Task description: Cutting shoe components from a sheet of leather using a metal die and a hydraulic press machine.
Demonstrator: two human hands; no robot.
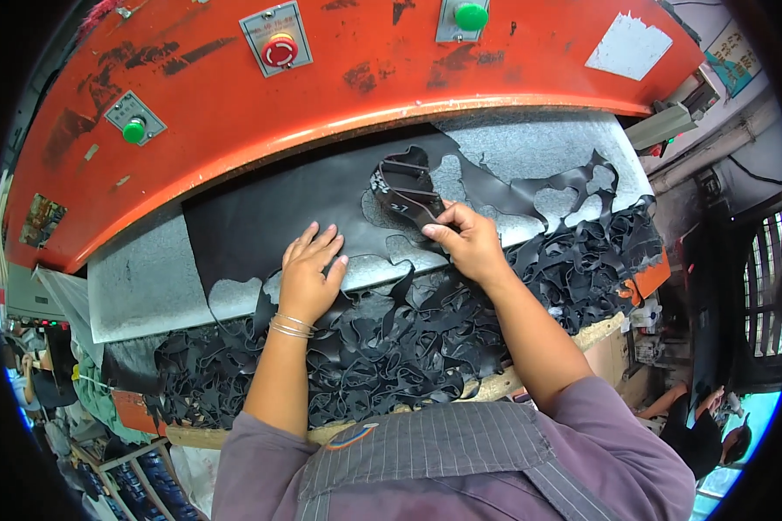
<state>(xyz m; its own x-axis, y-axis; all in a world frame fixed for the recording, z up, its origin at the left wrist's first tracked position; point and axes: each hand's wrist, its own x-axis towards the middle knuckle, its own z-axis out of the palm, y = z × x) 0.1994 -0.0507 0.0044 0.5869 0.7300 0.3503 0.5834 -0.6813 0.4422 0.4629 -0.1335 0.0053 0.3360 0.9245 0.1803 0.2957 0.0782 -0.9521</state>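
Note:
My right hand [471, 241] grips the lower end of a dark metal cutting die [401, 191] between thumb and fingers. The die is a curved, open-framed outline with crossbars and pale markings on its side. It is tilted over the black leather sheet [269, 191], beside cut-out gaps; whether its edge touches the sheet I cannot tell. My left hand [311, 269] lies flat on the sheet, fingers stretched, holding nothing. Under the sheet is a grey cutting board [139, 295]. A strip of leather with holes cut through it [530, 193] reaches to the right.
Black leather scraps [374, 347] pile along the board's near edge. Behind the board stands an orange press [182, 78] with a red button [280, 52] and green buttons [471, 16]. At the far right, another person [699, 425] is partly visible.

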